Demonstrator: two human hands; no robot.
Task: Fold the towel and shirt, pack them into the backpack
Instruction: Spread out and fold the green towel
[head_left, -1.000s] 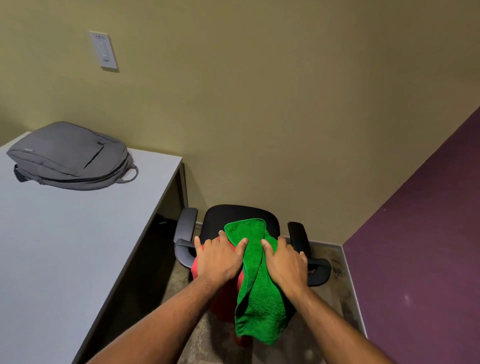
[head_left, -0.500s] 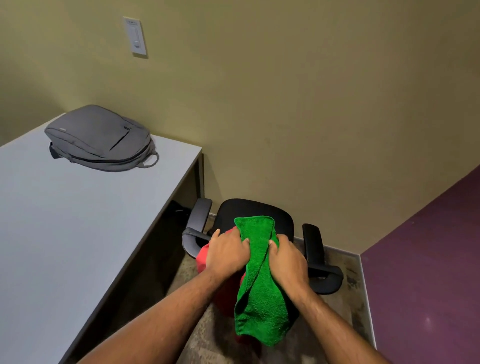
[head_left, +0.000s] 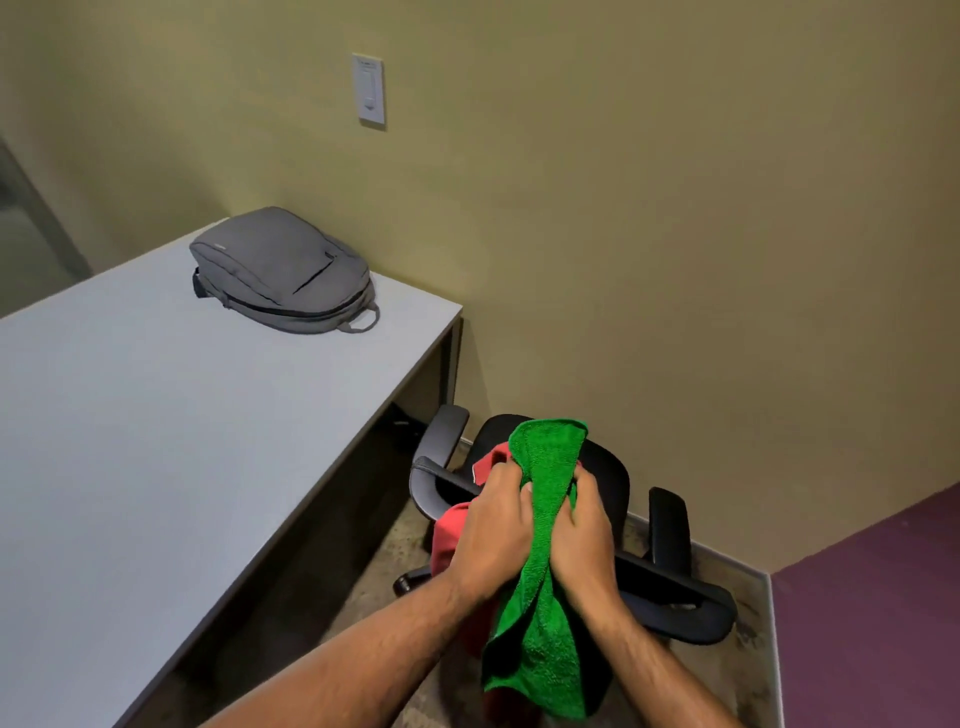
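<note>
Both hands gripped the green towel (head_left: 550, 525) over the chair (head_left: 670, 525) — left hand (head_left: 496, 530) and right hand (head_left: 584, 535) curled round its bunched middle. Soft and limp, it looked better held by the corners — red shirt (head_left: 454, 530) beneath, backpack (head_left: 280, 267) on the desk (head_left: 156, 441).

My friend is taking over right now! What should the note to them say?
Left hand: grips the green towel, over the red shirt.
Right hand: grips the towel too.
Both cloths hang over the chair.
Backpack: on the desk, looks zipped.
Done: nothing folded or packed.
Left: fold towel and shirt, open backpack, pack both.
</note>
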